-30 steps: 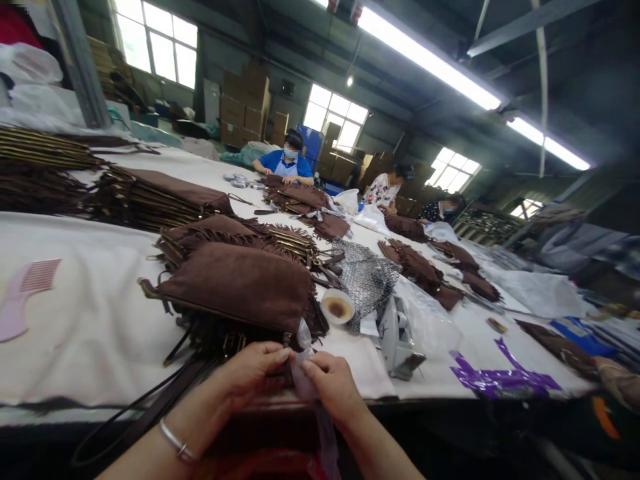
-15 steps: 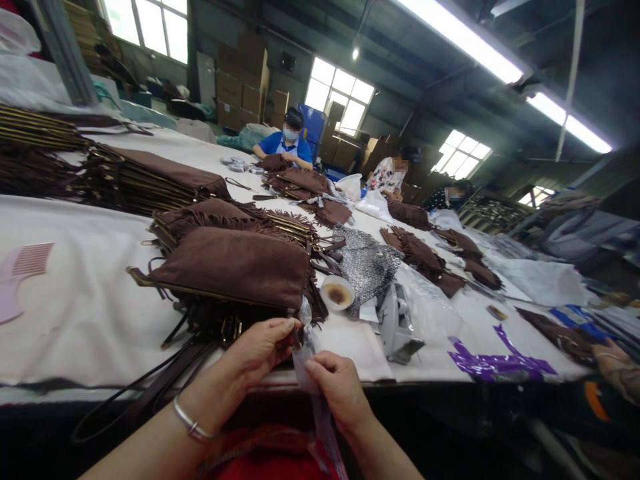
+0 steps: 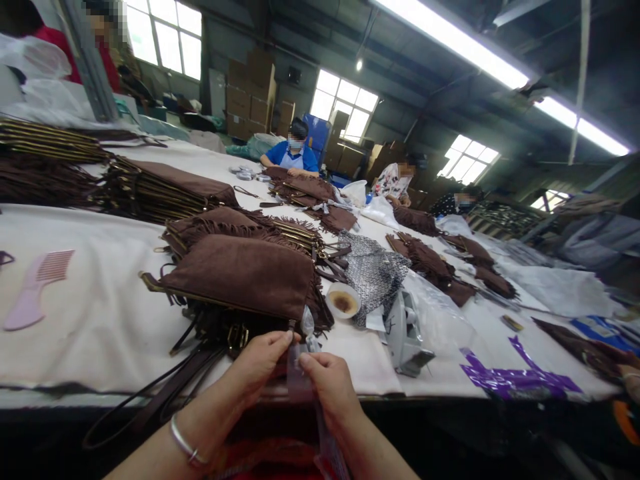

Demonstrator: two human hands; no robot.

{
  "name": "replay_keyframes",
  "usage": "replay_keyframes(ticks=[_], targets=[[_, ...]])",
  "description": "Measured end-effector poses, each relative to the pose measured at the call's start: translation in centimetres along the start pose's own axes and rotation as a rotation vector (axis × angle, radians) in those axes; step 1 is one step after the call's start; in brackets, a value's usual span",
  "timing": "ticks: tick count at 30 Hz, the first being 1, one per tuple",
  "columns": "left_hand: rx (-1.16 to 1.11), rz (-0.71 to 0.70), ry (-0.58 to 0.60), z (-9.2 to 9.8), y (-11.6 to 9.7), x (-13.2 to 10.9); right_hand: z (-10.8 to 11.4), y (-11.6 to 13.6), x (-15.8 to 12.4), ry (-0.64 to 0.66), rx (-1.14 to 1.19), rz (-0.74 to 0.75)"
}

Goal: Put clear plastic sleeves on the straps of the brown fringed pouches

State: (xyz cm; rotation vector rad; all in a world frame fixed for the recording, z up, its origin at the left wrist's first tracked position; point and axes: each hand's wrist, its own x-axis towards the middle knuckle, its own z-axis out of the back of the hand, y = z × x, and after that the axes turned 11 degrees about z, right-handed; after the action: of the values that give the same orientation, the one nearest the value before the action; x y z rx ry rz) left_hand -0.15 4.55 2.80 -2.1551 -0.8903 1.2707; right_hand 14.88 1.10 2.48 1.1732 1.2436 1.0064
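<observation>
A brown suede bag [image 3: 240, 273] with fringe lies on top of a stack at the table's near edge. My left hand [image 3: 267, 360] pinches a small dark tab at the bag's front right corner, beside its zipper end. Just right of it, my right hand [image 3: 327, 383] is closed, thumb on top, on a clear plastic strip [image 3: 300, 377] that hangs down toward my lap. Crumpled clear plastic [image 3: 309, 327] stands up between the hands and the bag. Dark straps [image 3: 185, 373] trail over the table edge at the left.
A pink comb [image 3: 43, 287] lies left. To the right are a bowl of brown paste [image 3: 343, 301], a grey tape dispenser [image 3: 406, 333] and purple plastic [image 3: 520, 377]. More bag stacks [image 3: 170, 187] and several people are beyond; a person's hand [image 3: 631, 377] is far right.
The view has shifted left, so the scene sits further right and the whole comb shows. My hands stay at the bag's corner; the plastic strip now lies flatter between them.
</observation>
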Motion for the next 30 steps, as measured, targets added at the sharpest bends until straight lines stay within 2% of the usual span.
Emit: replay_keyframes(ticks=[4,7,12,17,19,26,30], targets=[[-0.046,0.087,-0.040,0.7,0.7,-1.7,-1.3,-0.6,0.7,-0.048,0.019,-0.039],[-0.027,0.082,-0.099,0.7,1.7,-2.4,-2.0,-0.8,1.0,-0.056,0.036,-0.059],[0.111,-0.027,-0.267,0.3,2.4,-1.8,-2.2,-0.8,1.3,-0.039,0.030,0.037],[0.622,-0.332,-0.465,0.7,0.9,-0.9,-2.0,0.3,1.0,-0.011,-0.014,-0.030],[0.729,-0.379,-0.493,0.8,0.1,-0.7,-2.0,0.8,1.0,-0.007,-0.021,-0.079],[0.818,-0.396,-0.624,1.3,-0.2,0.2,-2.7,1.5,2.0,0.024,0.014,-0.155],[0.779,-0.417,-0.652,1.2,0.2,0.1,-3.1,1.6,2.4,-0.018,0.053,-0.143]])
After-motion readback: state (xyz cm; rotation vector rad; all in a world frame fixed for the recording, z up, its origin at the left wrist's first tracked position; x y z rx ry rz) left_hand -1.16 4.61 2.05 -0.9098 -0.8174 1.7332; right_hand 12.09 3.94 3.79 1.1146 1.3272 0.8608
